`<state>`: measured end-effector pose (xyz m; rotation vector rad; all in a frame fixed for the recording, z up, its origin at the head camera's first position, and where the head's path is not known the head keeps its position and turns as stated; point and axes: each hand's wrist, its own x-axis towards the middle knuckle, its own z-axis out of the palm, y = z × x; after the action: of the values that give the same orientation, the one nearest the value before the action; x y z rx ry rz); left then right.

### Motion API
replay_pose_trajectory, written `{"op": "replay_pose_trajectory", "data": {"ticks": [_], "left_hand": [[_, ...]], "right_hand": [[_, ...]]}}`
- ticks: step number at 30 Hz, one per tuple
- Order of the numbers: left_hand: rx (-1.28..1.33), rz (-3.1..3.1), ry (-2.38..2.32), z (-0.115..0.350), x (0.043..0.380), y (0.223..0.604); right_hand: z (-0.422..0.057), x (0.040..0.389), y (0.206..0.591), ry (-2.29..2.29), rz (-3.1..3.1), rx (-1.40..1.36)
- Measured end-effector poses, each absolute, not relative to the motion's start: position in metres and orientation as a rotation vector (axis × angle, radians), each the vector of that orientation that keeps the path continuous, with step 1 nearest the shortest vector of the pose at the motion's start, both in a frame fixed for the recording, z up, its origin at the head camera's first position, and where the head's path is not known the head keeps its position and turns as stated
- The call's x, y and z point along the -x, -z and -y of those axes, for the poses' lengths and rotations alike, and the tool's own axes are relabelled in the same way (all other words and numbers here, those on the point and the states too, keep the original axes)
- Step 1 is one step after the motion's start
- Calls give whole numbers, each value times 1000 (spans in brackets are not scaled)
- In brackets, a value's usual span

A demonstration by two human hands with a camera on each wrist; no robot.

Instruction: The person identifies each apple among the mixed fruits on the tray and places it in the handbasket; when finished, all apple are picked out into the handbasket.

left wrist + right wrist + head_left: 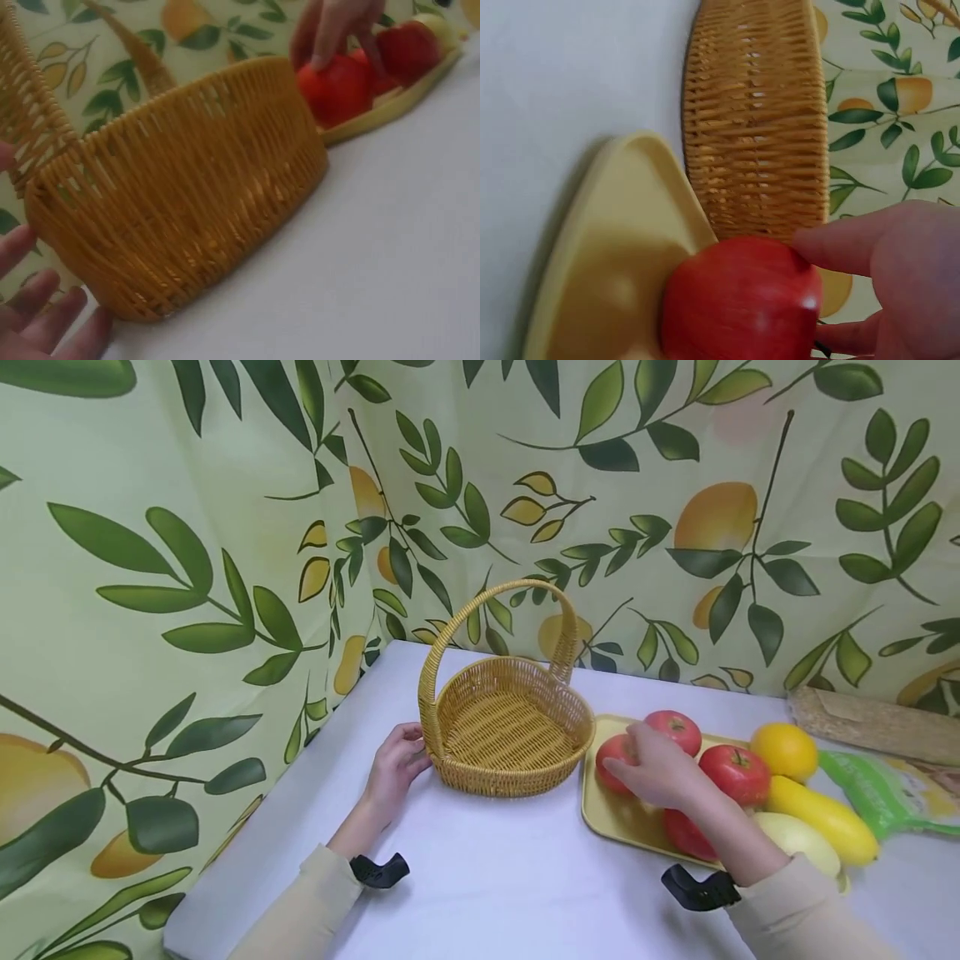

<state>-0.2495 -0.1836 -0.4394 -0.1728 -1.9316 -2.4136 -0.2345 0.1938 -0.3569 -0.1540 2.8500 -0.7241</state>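
Note:
A round wicker basket (491, 783) with a tall arched handle stands on the white table, with nothing inside. Beside its left wall is my left hand (396, 768), its loosely bent fingers at the wicker near the handle's foot. My right hand (663, 768) reaches over a yellow tray (611, 822) and grips a red apple (613, 766) at the tray's left end. In the right wrist view, the thumb and fingers lie on one side of this apple (739, 300), and its lower part is cut off. Other red apples (738, 774) lie close by, partly behind the hand and forearm.
An orange (783, 752), a long yellow fruit or vegetable (825, 822) and a pale oval one (798, 842) lie at the tray's right. Beyond them are a green printed bag (892, 793) and a flat brown package (877, 718). Leaf-patterned cloth hangs behind and left.

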Motion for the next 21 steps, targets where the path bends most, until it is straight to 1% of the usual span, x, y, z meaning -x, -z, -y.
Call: {"op": "replay_pose_trajectory", "data": {"ticks": [5,9,17,21], "left_hand": [[223,1886,2531,190,247,439],[277,1849,2633,191,248,437],[365,1907,2662,196,248,440],[427,1893,2682,197,249,441]], "right_hand": [[-190,233,363,771,-2860,140],[-189,232,367,857,-2825,47],[-186,234,370,971,-2719,-123],[-186,236,369,978,-2679,-164]]}}
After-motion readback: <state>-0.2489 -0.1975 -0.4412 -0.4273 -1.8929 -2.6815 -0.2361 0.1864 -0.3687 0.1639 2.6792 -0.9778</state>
